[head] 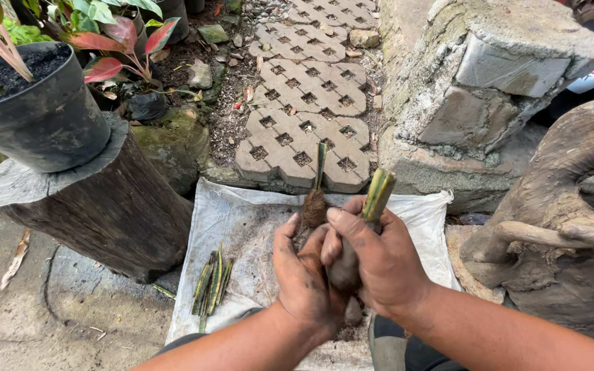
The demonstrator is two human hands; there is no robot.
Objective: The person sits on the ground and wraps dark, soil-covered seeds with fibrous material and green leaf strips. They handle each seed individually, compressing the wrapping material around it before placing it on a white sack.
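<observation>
Both soil-caked hands meet over the white sack (pixel 256 206). The right hand (pixel 372 264) is closed around a cut plant stalk (pixel 378 196) pointing up and away; the left hand (pixel 304 275) pinches a smaller rooted offshoot (pixel 315 206) just beside it (roughly parallel).

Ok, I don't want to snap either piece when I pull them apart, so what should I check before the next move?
1. Right hand grip on the thick cutting: closed around its lower stem, ok.
2. Left hand grip on the rooted piece: fingers at its root clump, ok.
3. Whether roots are tangled between the pieces: hidden by both hands, cannot tell.
4. White sheet under the hands to catch soil: ok.
5. Trimmed stems lie left, apart from the hands: ok.
</observation>
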